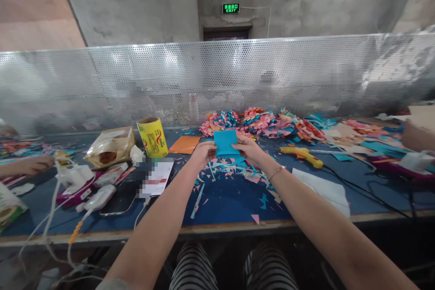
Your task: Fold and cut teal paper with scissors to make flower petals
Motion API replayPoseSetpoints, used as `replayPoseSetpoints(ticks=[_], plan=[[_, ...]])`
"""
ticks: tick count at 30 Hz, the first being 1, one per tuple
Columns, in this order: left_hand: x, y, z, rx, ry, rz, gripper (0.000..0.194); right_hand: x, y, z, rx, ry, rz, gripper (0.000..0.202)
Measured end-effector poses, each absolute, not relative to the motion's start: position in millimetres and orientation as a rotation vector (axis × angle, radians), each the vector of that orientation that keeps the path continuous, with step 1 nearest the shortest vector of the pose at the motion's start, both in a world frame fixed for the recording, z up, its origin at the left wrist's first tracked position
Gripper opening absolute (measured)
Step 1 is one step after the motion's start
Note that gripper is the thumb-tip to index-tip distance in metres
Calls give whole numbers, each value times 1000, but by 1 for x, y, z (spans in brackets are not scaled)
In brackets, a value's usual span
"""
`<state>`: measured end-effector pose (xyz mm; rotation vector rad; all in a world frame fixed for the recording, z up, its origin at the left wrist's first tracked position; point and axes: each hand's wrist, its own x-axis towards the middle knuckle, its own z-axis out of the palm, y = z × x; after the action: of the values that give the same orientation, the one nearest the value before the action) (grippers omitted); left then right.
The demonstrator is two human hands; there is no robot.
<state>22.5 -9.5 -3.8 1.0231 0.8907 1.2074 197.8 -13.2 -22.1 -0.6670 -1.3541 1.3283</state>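
A blue square of paper or felt point(225, 143) is held up over the table between both my hands. My left hand point(203, 154) pinches its left edge, and my right hand point(249, 150) pinches its right edge with the thumb on its near face. Whether it is one sheet or a stack, I cannot tell. Below it, small blue and pink scraps point(234, 171) lie scattered on the blue tabletop point(231, 204). Just behind the square sit bundles of pink, blue and orange cut strips point(256, 122). An orange square point(184, 144) lies left of my left hand.
A yellow glue gun point(302, 154) with a black cord lies to the right, near a white cloth point(322, 190). Leftward are a yellow tube point(152, 137), an open bag point(112, 145), a phone point(158, 176) and chargers with cables point(76, 179). Another person's hand point(37, 165) is at far left.
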Motion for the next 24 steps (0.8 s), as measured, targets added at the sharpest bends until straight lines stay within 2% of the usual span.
replayPoseSetpoints(ticks=[6, 11, 19, 24], plan=[[20, -15, 1, 1047, 787, 1085, 19, 200, -11, -24, -630, -1306, 1389, 35], [20, -20, 3, 1028, 793, 1132, 17, 202, -13, -24, -640, -1235, 1428, 20], [23, -12, -3, 1070, 888, 1173, 15, 197, -16, -22, -701, -1258, 1428, 38], [24, -10, -6, 1063, 855, 1224, 15, 199, -17, -22, -765, -1318, 1399, 37]])
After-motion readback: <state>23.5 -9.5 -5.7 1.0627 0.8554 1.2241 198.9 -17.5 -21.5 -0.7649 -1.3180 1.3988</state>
